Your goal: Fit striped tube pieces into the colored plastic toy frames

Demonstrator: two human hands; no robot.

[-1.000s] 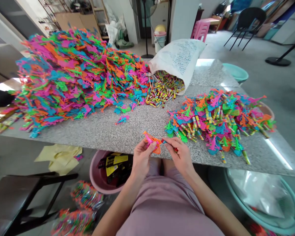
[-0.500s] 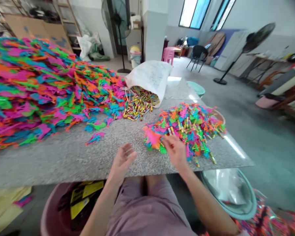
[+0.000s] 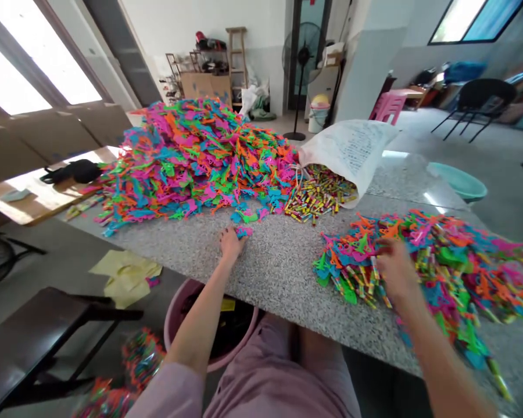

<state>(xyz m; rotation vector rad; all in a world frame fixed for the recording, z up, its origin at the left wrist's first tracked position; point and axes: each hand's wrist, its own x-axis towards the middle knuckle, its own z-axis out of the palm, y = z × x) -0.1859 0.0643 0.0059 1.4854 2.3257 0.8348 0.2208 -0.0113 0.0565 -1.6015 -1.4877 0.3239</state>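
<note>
My left hand (image 3: 230,242) reaches out over the speckled stone table (image 3: 279,267), its fingertips closed on a loose pink and blue plastic piece (image 3: 244,231) lying just in front of the big heap of coloured plastic pieces (image 3: 192,154). My right hand (image 3: 394,270) is blurred and lies on the left side of a smaller pile of coloured pieces fitted with little tubes (image 3: 444,261). Its fingers are hidden in the pile, and what they hold does not show.
A white sack (image 3: 353,148) lies on its side, spilling small coloured tubes (image 3: 320,194). A pink basin (image 3: 187,302) sits under the table by my knees and a dark bench (image 3: 30,342) at the left. A teal basin (image 3: 459,180) lies past the table.
The orange piece I held in both hands went onto the right pile. My left hand has stretched forward to the loose piece by the big heap. My right hand moved right onto the small pile.
</note>
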